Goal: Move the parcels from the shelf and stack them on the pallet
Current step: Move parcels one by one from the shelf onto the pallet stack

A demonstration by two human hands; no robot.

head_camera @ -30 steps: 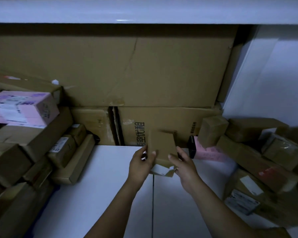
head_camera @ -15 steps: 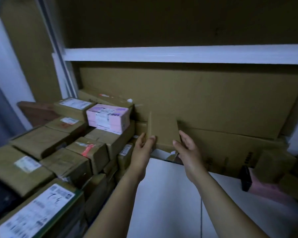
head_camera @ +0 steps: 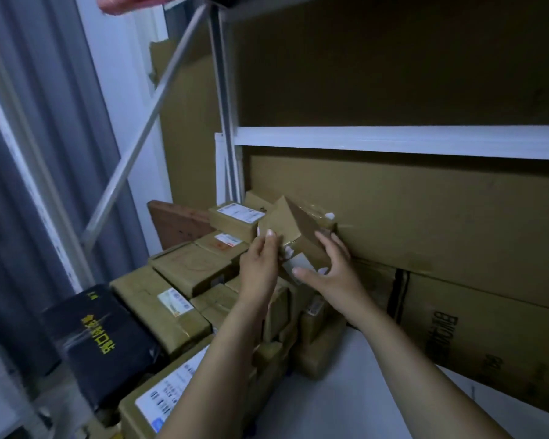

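A person's two hands hold a small cardboard parcel [head_camera: 293, 224] in the air at the centre of the frame, in front of a white metal shelf [head_camera: 393, 139]. The parcel is tilted, one corner pointing up, with a white label [head_camera: 300, 264] on its underside. The left hand [head_camera: 260, 264] grips the parcel's left side, thumb on the near face. The right hand [head_camera: 333, 274] cups the lower right edge, its thumb stretched below the label and its fingers curled up the far side. The parcel hangs above a heap of brown parcels [head_camera: 187, 267] filling the left centre and lower left of the frame, several with white shipping labels. It touches none that can be made out. A black-wrapped parcel with yellow characters [head_camera: 99, 340] lies at the heap's left edge, beside a grey curtain [head_camera: 29, 153] that fills the left of the frame. Behind the hands, a large flat carton [head_camera: 425, 217] stands on edge against the back of the shelf, and a second carton with printed lettering [head_camera: 488, 337] sits below it at the right. The bare white shelf board [head_camera: 330, 407] shows between the forearms at the bottom. A diagonal metal brace [head_camera: 146, 122] crosses the upper left. A brown wooden board [head_camera: 178, 223] leans behind the heap.
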